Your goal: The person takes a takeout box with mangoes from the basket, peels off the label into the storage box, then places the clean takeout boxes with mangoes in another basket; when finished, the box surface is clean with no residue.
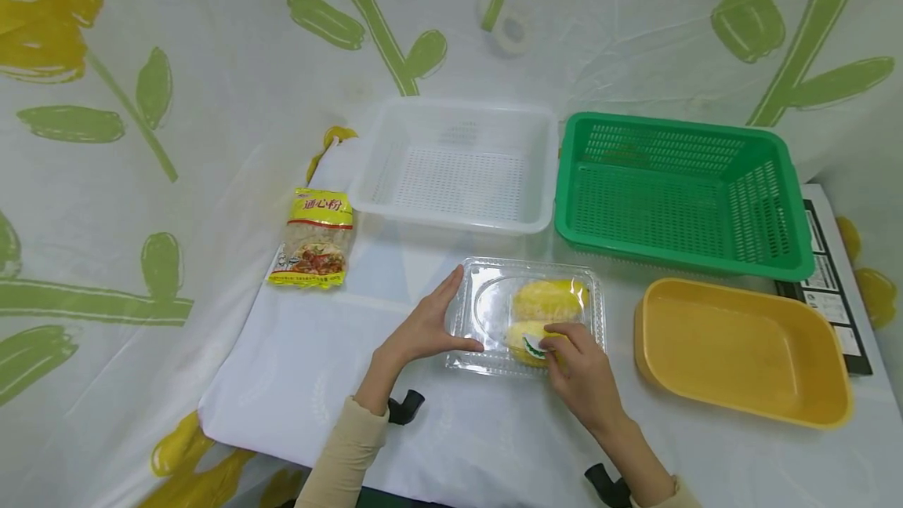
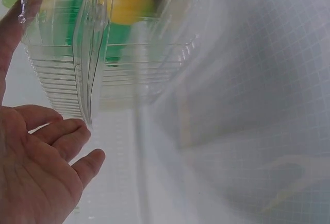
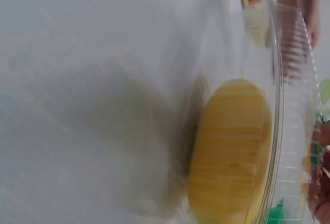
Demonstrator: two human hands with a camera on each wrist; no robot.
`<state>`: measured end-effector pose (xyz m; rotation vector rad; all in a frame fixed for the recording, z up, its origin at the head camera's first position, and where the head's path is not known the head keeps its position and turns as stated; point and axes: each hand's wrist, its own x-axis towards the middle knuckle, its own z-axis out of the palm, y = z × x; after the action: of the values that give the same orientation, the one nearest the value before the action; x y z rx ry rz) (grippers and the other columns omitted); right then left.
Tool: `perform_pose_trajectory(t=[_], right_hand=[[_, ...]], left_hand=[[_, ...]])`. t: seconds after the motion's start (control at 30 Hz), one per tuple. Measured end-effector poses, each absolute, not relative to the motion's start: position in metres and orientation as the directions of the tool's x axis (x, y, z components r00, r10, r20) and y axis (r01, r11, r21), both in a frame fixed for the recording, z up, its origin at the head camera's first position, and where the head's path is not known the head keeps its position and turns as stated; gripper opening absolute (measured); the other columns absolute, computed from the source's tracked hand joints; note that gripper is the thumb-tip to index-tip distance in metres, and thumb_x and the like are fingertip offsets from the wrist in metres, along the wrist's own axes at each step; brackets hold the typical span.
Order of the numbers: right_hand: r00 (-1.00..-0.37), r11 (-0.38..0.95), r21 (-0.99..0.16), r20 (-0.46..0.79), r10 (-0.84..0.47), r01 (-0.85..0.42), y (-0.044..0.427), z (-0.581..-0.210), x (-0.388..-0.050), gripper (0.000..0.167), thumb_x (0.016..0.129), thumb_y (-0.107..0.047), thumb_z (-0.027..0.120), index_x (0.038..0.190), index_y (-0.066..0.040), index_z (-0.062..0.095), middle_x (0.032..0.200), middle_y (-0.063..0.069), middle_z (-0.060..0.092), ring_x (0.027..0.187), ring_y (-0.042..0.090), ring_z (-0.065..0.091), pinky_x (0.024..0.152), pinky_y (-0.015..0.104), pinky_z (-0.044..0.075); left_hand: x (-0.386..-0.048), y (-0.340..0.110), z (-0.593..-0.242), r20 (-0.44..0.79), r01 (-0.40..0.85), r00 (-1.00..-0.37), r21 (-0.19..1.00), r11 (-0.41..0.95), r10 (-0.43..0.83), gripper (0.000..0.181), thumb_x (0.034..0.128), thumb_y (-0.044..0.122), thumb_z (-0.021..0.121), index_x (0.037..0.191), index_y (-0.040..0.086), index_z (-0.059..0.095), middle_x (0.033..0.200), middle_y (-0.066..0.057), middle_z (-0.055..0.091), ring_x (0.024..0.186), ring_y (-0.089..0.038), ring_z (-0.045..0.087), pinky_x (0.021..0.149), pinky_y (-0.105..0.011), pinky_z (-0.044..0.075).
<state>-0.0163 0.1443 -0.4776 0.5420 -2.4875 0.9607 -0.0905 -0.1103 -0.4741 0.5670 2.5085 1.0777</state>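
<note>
A clear plastic box point(image 1: 487, 363) holds two yellow items point(image 1: 546, 300), which also show through its wall in the right wrist view point(image 3: 232, 152). My left hand point(image 1: 423, 332) is spread against the box's left side, thumb and fingers apart; in the left wrist view the hand point(image 2: 38, 165) has its fingertips at the box's rim point(image 2: 87, 80). On the lid, over the nearer yellow item, is a white and green label point(image 1: 534, 346). My right hand point(image 1: 585, 379) pinches at that label with bent fingers, partly visible in the right wrist view point(image 3: 322, 183).
A white basket point(image 1: 451, 219) and a green basket point(image 1: 684, 261) stand behind the box. To the right are a yellow tub point(image 1: 748, 406) and a black-and-white flat object point(image 1: 832, 304). A yellow food packet point(image 1: 313, 237) lies at the left, near the table's edge.
</note>
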Motion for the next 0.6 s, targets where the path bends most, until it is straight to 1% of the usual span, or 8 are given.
perform_pose_trajectory(t=[0.07, 0.13, 0.2, 0.27, 0.4, 0.5, 0.6], right_hand=[[-0.814, 0.636, -0.559, 0.543, -0.205, -0.533, 0.145, -0.477, -0.012, 0.031, 0.059, 0.020, 0.073, 0.077, -0.005, 0.067, 0.087, 0.006, 0.066, 0.082, 0.019, 0.064, 0.075, 0.018, 0.053], [-0.811, 0.571, -0.612, 0.556, -0.180, -0.547, 0.150, -0.474, -0.010, 0.034, 0.058, 0.022, 0.071, 0.078, -0.006, 0.068, 0.082, 0.004, 0.066, 0.077, 0.016, 0.063, 0.074, 0.011, 0.050], [-0.827, 0.518, -0.672, 0.544, -0.137, -0.528, 0.159, -0.469, -0.008, 0.037, 0.058, 0.025, 0.070, 0.080, -0.005, 0.069, 0.079, 0.005, 0.068, 0.075, 0.012, 0.063, 0.076, 0.007, 0.049], [-0.849, 0.496, -0.718, 0.523, -0.080, -0.489, 0.173, -0.464, -0.009, 0.036, 0.060, 0.026, 0.070, 0.082, -0.003, 0.069, 0.078, 0.009, 0.069, 0.076, 0.007, 0.063, 0.077, 0.005, 0.048], [-0.874, 0.570, -0.728, 0.484, 0.036, -0.380, 0.209, -0.460, -0.012, 0.029, 0.064, 0.026, 0.070, 0.082, 0.003, 0.069, 0.078, 0.013, 0.069, 0.081, -0.011, 0.058, 0.078, 0.000, 0.045], [-0.861, 0.639, -0.700, 0.496, 0.114, -0.318, 0.233, -0.463, -0.012, 0.025, 0.065, 0.026, 0.068, 0.083, 0.009, 0.067, 0.077, 0.019, 0.067, 0.086, -0.021, 0.051, 0.080, -0.003, 0.042], [-0.832, 0.693, -0.666, 0.527, 0.175, -0.276, 0.250, -0.468, -0.013, 0.021, 0.067, 0.026, 0.066, 0.083, 0.012, 0.066, 0.076, 0.025, 0.066, 0.088, -0.027, 0.046, 0.081, -0.004, 0.038]], left_hand=[[-0.090, -0.110, -0.474, -0.161, 0.218, -0.858, 0.747, 0.628, 0.488, 0.124, 0.0669, 0.044, 0.086, 0.155, 0.011, 0.006, 0.163, -0.004, 0.010, 0.150, -0.021, 0.014, 0.120, -0.044, 0.023], [-0.090, -0.110, -0.475, -0.160, 0.217, -0.859, 0.748, 0.627, 0.487, 0.124, 0.0668, 0.044, 0.086, 0.155, 0.011, 0.006, 0.163, -0.004, 0.010, 0.149, -0.021, 0.014, 0.120, -0.044, 0.023], [-0.090, -0.110, -0.475, -0.160, 0.216, -0.859, 0.749, 0.626, 0.487, 0.124, 0.0670, 0.044, 0.086, 0.156, 0.011, 0.006, 0.163, -0.004, 0.010, 0.149, -0.022, 0.014, 0.120, -0.045, 0.023], [-0.090, -0.110, -0.476, -0.158, 0.211, -0.861, 0.753, 0.623, 0.483, 0.124, 0.0668, 0.043, 0.086, 0.156, 0.012, 0.006, 0.163, -0.004, 0.010, 0.149, -0.022, 0.015, 0.120, -0.045, 0.023], [-0.090, -0.111, -0.477, -0.154, 0.202, -0.865, 0.766, 0.611, 0.479, 0.123, 0.0664, 0.041, 0.087, 0.156, 0.013, 0.007, 0.163, -0.003, 0.011, 0.149, -0.022, 0.015, 0.120, -0.045, 0.023], [-0.090, -0.111, -0.478, -0.151, 0.200, -0.865, 0.771, 0.605, 0.478, 0.123, 0.0660, 0.041, 0.087, 0.156, 0.014, 0.007, 0.163, -0.002, 0.011, 0.149, -0.021, 0.015, 0.120, -0.045, 0.023], [-0.090, -0.110, -0.479, -0.146, 0.208, -0.864, 0.769, 0.604, 0.482, 0.124, 0.0660, 0.040, 0.087, 0.156, 0.013, 0.007, 0.163, -0.003, 0.011, 0.149, -0.022, 0.015, 0.120, -0.045, 0.023]])
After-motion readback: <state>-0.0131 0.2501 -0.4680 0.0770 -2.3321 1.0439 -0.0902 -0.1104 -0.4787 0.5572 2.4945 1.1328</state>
